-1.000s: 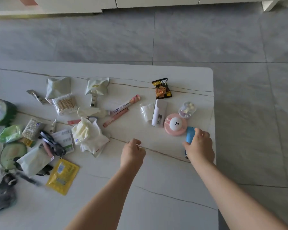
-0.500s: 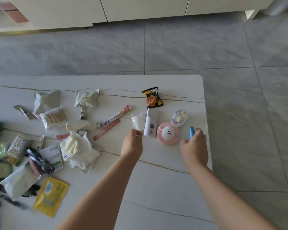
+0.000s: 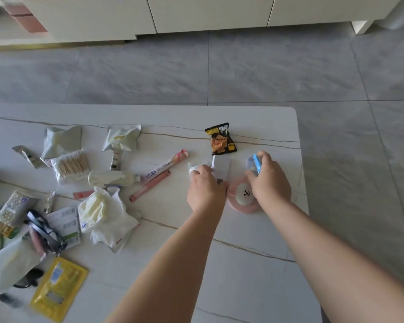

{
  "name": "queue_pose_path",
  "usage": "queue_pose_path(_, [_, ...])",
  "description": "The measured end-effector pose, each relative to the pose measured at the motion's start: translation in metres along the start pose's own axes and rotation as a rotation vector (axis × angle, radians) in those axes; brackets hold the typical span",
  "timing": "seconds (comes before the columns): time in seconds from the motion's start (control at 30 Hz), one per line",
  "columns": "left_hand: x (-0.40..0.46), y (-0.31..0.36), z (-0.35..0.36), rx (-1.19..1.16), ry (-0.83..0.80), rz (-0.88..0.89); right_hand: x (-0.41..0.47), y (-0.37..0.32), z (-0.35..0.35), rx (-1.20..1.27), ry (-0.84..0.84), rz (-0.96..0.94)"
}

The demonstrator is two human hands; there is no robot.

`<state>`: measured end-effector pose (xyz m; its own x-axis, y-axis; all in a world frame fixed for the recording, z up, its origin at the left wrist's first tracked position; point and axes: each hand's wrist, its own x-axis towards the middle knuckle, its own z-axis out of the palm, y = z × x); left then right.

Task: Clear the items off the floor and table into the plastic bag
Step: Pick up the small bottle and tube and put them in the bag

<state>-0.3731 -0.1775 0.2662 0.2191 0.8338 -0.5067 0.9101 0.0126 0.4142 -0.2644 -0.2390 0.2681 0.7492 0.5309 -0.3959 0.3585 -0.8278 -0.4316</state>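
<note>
On the white marble table (image 3: 219, 276) my left hand (image 3: 205, 190) curls over the near end of a white box (image 3: 222, 165), fingers by a small clear packet (image 3: 194, 166). My right hand (image 3: 269, 180) holds a thin blue item (image 3: 257, 162) and hovers over a clear round container (image 3: 250, 164). Between the hands a pink round case (image 3: 240, 201) with a white face lies flat. A black and orange snack packet (image 3: 221, 138) sits just beyond. No plastic bag is clearly in view.
Left of the hands lie a toothpaste tube (image 3: 166, 165), a pink stick (image 3: 149, 186), cotton swabs (image 3: 70, 165), crumpled white wrappers (image 3: 107, 213), a yellow sachet (image 3: 58, 290) and dark glasses (image 3: 46, 231). The table's right edge (image 3: 302, 183) is close to my right hand. Grey tiled floor (image 3: 219, 73) lies beyond.
Both hands moved forward across the table. My left hand went from a loose fist over bare table onto the white box. My right hand carried the blue item up to the clear container.
</note>
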Motion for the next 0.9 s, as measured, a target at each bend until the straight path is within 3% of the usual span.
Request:
queue_pose_path(0.2, [0.005,0.0,-0.008,-0.069,-0.109,-0.091,-0.011,-0.002,-0.006,-0.017,0.009,-0.016])
queue_pose_path(0.43, [-0.032,-0.021,-0.037,-0.404,-0.158,-0.191,-0.05,-0.009,-0.033,0.077,-0.081,-0.102])
queue_pose_path(0.67, [-0.102,-0.041,-0.113,-0.664,-0.088,-0.276,-0.123,-0.048,-0.082,0.211,-0.241,-0.108])
queue_pose_path(0.9, [-0.215,-0.058,-0.216,-1.035,-0.136,-0.373,-0.234,-0.105,-0.142,0.253,-0.382,-0.196])
